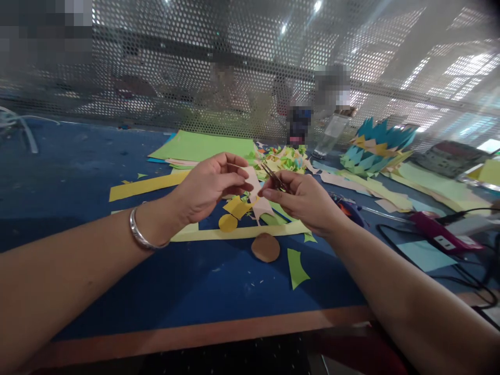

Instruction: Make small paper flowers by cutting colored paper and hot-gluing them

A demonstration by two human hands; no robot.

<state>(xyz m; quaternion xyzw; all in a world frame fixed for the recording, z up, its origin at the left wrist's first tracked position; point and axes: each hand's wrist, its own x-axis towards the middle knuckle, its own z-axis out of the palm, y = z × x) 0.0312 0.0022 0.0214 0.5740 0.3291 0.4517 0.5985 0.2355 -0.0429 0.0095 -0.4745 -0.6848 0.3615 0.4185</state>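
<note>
My left hand, with a silver bangle at the wrist, has its thumb and fingers closed on a pale pink piece of paper. Facing it, my right hand grips a small pair of scissors, the blades pointing up and left towards the paper. Below the hands lie a yellow paper piece, a yellow paper disc and a round brown disc. Near the front is a curved green paper scrap.
Green sheets lie stacked behind my left hand, beside a heap of paper scraps. To the right stand a clear jar and a zigzag paper crown. A purple power strip with cables lies far right. Perforated metal closes the back.
</note>
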